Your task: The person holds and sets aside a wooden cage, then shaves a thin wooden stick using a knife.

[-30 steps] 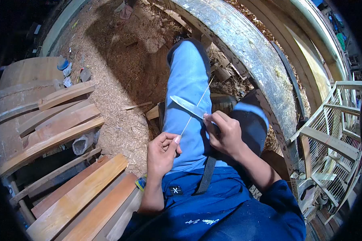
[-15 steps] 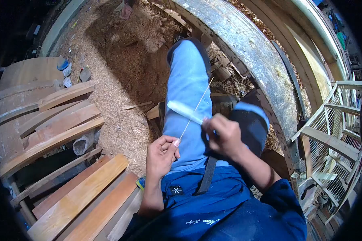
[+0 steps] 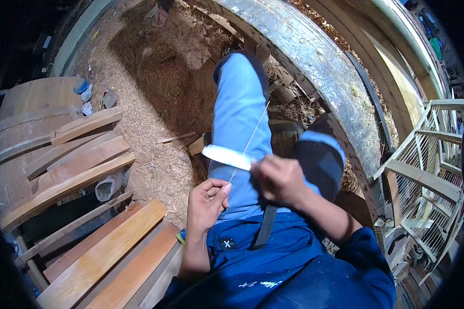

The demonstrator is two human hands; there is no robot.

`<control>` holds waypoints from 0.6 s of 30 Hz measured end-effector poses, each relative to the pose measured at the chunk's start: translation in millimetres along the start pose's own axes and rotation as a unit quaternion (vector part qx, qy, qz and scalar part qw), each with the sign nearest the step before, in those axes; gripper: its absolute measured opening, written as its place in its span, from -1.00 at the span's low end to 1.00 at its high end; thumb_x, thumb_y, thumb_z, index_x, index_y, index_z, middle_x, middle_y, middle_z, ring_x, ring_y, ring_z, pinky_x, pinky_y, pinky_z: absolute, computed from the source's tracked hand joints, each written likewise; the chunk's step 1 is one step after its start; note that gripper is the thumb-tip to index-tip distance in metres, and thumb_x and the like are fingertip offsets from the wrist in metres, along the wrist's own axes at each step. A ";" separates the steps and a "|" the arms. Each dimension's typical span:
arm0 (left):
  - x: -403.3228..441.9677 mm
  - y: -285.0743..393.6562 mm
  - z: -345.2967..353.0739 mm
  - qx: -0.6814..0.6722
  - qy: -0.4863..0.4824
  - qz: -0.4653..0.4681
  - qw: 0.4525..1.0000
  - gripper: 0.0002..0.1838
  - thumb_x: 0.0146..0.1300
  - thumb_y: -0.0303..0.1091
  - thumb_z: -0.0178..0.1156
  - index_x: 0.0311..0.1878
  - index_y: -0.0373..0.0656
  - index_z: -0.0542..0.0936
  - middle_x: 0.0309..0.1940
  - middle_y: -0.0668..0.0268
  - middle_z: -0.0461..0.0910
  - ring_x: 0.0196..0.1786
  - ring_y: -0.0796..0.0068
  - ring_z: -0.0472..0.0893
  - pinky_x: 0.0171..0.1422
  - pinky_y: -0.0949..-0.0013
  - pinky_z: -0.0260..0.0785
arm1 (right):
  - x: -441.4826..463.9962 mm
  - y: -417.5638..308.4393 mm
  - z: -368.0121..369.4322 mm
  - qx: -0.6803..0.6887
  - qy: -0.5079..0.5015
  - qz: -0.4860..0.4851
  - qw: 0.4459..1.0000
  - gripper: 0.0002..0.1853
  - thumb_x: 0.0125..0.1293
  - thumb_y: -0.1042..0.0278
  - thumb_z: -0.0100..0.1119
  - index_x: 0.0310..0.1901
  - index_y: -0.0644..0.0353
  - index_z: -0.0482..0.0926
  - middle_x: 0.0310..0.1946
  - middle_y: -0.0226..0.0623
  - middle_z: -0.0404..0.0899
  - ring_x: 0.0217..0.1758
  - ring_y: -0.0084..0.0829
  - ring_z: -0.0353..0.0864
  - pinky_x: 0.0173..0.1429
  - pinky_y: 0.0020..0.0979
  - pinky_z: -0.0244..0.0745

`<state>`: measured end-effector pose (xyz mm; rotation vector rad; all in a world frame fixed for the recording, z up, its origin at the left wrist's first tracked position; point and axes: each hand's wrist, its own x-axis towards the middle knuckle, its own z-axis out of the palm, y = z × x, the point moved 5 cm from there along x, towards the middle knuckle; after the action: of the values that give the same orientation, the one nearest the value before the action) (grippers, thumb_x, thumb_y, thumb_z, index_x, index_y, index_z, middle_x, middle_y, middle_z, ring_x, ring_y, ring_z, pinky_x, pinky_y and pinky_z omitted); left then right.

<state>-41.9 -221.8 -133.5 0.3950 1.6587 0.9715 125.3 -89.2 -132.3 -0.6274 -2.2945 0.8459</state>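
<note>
Between the thumb and fingers of my left hand (image 3: 206,203) is the near end of a thin wooden stick (image 3: 255,126), which slants up and away over my blue trouser leg (image 3: 239,87). My right hand (image 3: 281,177) is closed around a knife whose bright, shiny blade (image 3: 222,155) points left. The blade crosses the stick a little above my left fingertips. Whether its edge touches the stick I cannot tell, and the knife's handle is hidden in my fist.
Several wooden planks (image 3: 103,242) lie at my left, with curved boards (image 3: 82,159) behind them. Wood shavings (image 3: 149,149) cover the floor. A large curved beam (image 3: 314,56) arches past my right knee. A slatted wooden frame (image 3: 423,177) stands at the right.
The knife and my right hand have shifted down and left along the stick, toward my left fingers. My left hand stays almost where it was, still pinching the stick.
</note>
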 end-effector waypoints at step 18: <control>-20.1 -23.5 -24.6 -0.063 0.011 0.000 0.998 -0.89 0.53 -0.43 0.27 -0.14 -0.28 0.63 -0.58 0.34 0.60 -0.63 0.77 0.37 -0.57 0.59 0.11 | 11.9 32.5 -4.2 0.022 0.065 0.072 0.995 -0.84 0.22 0.54 0.39 -0.36 0.21 0.53 -0.52 -0.11 0.49 -0.55 -0.10 0.57 -0.49 -0.17 0.44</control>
<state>-52.8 -259.6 -137.5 0.3003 1.6071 1.0764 126.8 -58.0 -147.9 -0.8106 -2.1285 0.8941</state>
